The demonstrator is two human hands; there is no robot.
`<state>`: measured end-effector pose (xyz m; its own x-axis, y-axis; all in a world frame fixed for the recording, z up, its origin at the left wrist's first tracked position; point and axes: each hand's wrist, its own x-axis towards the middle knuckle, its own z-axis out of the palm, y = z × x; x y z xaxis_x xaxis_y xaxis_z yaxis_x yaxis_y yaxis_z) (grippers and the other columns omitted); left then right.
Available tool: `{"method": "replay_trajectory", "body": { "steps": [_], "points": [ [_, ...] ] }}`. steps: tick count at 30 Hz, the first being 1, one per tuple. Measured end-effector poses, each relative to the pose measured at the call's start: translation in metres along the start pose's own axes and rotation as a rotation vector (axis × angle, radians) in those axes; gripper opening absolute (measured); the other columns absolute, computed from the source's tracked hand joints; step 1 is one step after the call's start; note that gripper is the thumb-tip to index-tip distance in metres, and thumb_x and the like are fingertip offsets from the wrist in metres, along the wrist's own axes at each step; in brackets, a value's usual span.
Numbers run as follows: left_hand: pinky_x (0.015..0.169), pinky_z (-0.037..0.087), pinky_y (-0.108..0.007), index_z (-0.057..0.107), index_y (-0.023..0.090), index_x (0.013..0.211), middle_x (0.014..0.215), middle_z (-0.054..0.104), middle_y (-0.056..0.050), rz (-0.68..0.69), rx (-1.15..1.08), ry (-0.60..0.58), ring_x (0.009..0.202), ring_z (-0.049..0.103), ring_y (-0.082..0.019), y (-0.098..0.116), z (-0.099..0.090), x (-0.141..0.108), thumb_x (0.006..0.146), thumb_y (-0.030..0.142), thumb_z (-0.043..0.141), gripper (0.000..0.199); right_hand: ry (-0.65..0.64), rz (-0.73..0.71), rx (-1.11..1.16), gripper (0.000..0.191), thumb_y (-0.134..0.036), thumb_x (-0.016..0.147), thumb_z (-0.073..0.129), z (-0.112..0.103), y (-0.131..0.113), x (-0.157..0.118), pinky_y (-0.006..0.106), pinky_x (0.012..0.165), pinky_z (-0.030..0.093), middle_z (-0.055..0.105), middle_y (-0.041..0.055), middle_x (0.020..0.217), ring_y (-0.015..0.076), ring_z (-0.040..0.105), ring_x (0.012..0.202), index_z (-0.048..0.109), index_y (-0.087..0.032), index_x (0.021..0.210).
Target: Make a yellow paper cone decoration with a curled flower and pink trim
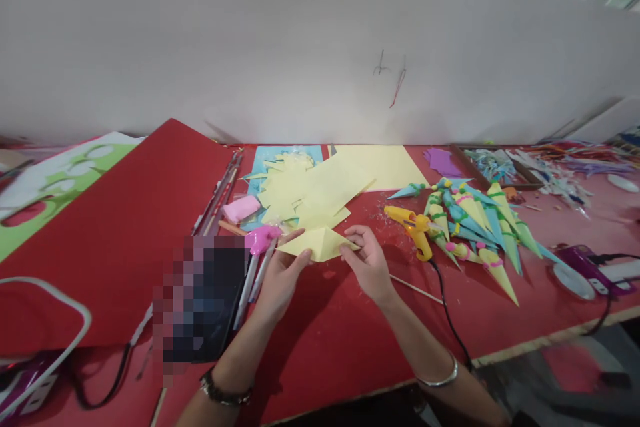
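Observation:
A creased piece of pale yellow paper [324, 244] is held up between both hands at the middle of the red table. My left hand [286, 267] pinches its left corner, thumb in front and fingers behind. At the right corner my right hand [369, 263] grips the same paper between thumb and fingers. Just beyond lies a loose pile of yellow paper pieces [285, 187], with a larger yellow sheet [383, 163] behind it. Left of the paper, close to my left hand, sits a pink lump in clear wrap [262, 239].
Right of my hands lie a yellow glue gun [413, 223] with a black cord and a heap of yellow and blue paper cones [470, 213]. A thin stick [417, 288] rests nearby. On the left are a dark phone [215, 300], pens [246, 287] and a large red sheet [135, 233].

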<state>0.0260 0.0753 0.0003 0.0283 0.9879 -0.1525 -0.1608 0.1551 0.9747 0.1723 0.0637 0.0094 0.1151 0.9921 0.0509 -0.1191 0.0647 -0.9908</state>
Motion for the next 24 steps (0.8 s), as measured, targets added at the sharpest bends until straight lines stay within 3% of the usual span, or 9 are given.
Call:
{"method": "replay_trajectory", "body": {
  "steps": [6, 12, 16, 21, 24],
  "points": [
    [0.067, 0.048, -0.027, 0.061, 0.014, 0.064, 0.062, 0.067, -0.002, 0.009, 0.07, 0.02, 0.062, 0.061, -0.016, 0.004, 0.003, -0.004, 0.065, 0.032, 0.065, 0.018, -0.001, 0.063, 0.086, 0.031, -0.023, 0.069, 0.061, 0.0, 0.003, -0.001, 0.021, 0.058, 0.047, 0.061, -0.0018, 0.077, 0.0091, 0.056, 0.058, 0.046, -0.021, 0.096],
    [0.069, 0.049, -0.029, 0.063, 0.013, 0.077, 0.071, 0.07, -0.004, 0.045, 0.124, 0.026, 0.068, 0.063, -0.019, 0.004, 0.007, -0.008, 0.065, 0.031, 0.062, 0.022, -0.163, 0.159, 0.107, 0.014, -0.029, 0.067, 0.064, 0.004, 0.012, -0.005, 0.028, 0.059, 0.051, 0.064, 0.0014, 0.064, 0.0156, 0.06, 0.061, 0.062, -0.016, 0.072],
    [0.074, 0.049, -0.031, 0.063, 0.012, 0.086, 0.087, 0.07, -0.008, 0.07, 0.177, -0.01, 0.082, 0.063, -0.022, 0.004, 0.007, -0.009, 0.066, 0.032, 0.061, 0.028, -0.13, 0.158, 0.091, 0.012, -0.027, 0.065, 0.065, 0.005, 0.016, -0.006, 0.028, 0.056, 0.051, 0.064, 0.001, 0.059, 0.014, 0.058, 0.056, 0.064, -0.015, 0.065],
    [0.074, 0.049, -0.031, 0.064, 0.012, 0.081, 0.085, 0.071, -0.008, 0.101, 0.276, -0.047, 0.081, 0.063, -0.023, 0.002, 0.004, -0.009, 0.07, 0.032, 0.057, 0.024, -0.106, 0.157, 0.087, 0.016, -0.027, 0.068, 0.063, 0.004, 0.017, -0.006, 0.025, 0.054, 0.048, 0.062, 0.0004, 0.055, 0.012, 0.056, 0.052, 0.062, -0.015, 0.058],
    [0.082, 0.046, -0.031, 0.064, 0.013, 0.086, 0.094, 0.069, -0.008, 0.143, 0.321, -0.065, 0.091, 0.061, -0.022, 0.0, 0.003, -0.008, 0.07, 0.032, 0.056, 0.026, -0.119, 0.155, 0.093, 0.013, -0.025, 0.068, 0.063, 0.005, 0.017, -0.006, 0.023, 0.054, 0.047, 0.062, 0.0002, 0.057, 0.0111, 0.055, 0.053, 0.062, -0.015, 0.059]
  ]
}}
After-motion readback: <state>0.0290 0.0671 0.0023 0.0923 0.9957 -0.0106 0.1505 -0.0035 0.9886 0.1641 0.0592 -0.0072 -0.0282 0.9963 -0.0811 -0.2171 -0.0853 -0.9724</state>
